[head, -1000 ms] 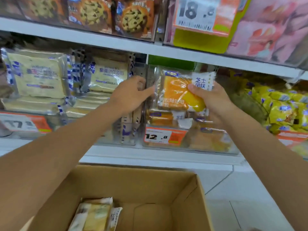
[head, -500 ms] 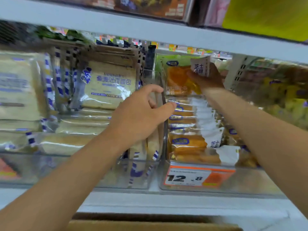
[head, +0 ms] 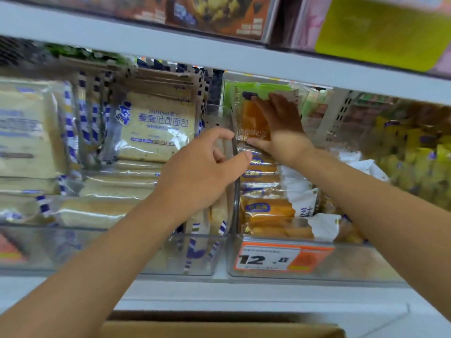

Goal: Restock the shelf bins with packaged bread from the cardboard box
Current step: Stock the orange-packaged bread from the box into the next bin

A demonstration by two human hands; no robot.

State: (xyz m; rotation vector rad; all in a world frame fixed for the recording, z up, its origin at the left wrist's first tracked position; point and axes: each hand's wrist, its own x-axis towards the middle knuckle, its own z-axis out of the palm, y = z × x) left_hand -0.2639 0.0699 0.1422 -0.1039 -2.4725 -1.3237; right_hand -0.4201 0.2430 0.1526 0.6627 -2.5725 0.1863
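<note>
In the shelf bin [head: 353,263], right hand [head: 284,128] presses upright bread packet [head: 253,119].

Orange price tag [head: 283,259] w/ cookie boxes [head: 214,13] above.

The white shelf [head: 244,292] runs across at six o'clock. Two clear bins stand directly on it, side by side. The left bin [head: 175,269] is at seven o'clock. The right bin [head: 353,262], at five o'clock, carries an orange price tag [head: 280,258].
</note>
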